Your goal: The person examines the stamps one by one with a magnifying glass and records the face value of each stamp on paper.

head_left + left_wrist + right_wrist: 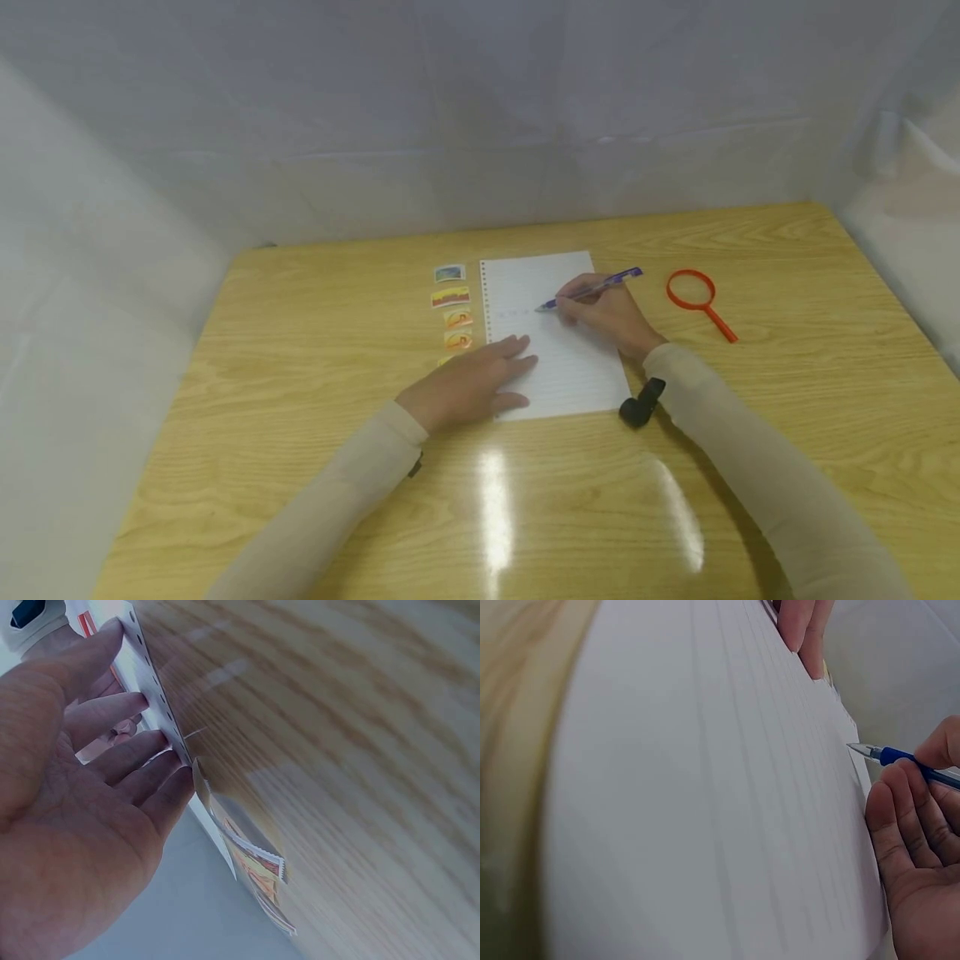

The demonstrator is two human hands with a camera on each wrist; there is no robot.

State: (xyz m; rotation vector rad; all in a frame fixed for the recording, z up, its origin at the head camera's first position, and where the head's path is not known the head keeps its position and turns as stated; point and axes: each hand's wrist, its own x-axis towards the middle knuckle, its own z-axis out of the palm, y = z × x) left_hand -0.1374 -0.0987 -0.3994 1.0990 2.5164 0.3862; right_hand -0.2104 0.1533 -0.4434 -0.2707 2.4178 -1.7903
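A lined sheet of paper (pixel 566 375) with punched holes down its left edge lies on the table. My right hand (pixel 603 312) grips a blue pen (pixel 592 287), its tip at the sheet beside a short row of faint marks (pixel 513 314). The right wrist view shows the pen (pixel 885 755) pinched between thumb and fingers, the hand's edge resting on the paper. My left hand (pixel 480 383) lies with spread fingers on the paper's lower left part. Left of the sheet is a column of small stamps (pixel 450 297), the lowest partly hidden by that hand.
A red magnifying glass (pixel 707 309) lies right of the paper on the wooden table (pixel 315 350). Pale sheeting (pixel 480 108) hangs behind the table's back edge and along its sides. A black wrist camera (pixel 641 404) sits by the right sleeve.
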